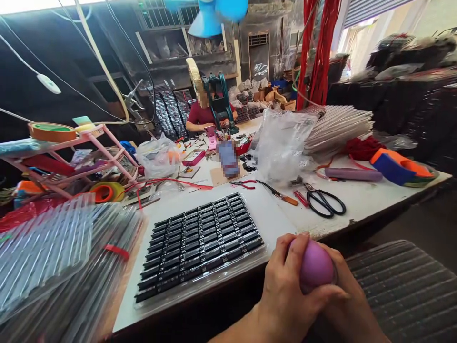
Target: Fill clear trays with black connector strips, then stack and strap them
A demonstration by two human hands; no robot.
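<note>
At the lower right, just off the table's [285,220] near edge, two bare hands meet around one purple rounded thing [316,263]. The left hand [285,276] comes in from below, its back toward the camera, fingers curled over the thing's left side and thumb laid across its near face. The right hand [348,286] cups the other side; its fingers are mostly hidden, so I cannot tell how they are bent. Both forearms slant inward. To the right lies a ribbed clear sheet [403,286].

On the table, left of the hands, sits one clear tray [210,281] with rows of black strips [200,238], too tightly packed to count surely. Beyond it are one pair of red-handled pliers [246,185], one orange-handled tool [282,196] and one pair of black-handled scissors [326,202]. Farther stand two bulging plastic bags [283,147], left and right. At the far side sits one person in a dark red shirt [196,114], below one blue fan [207,19].
</note>
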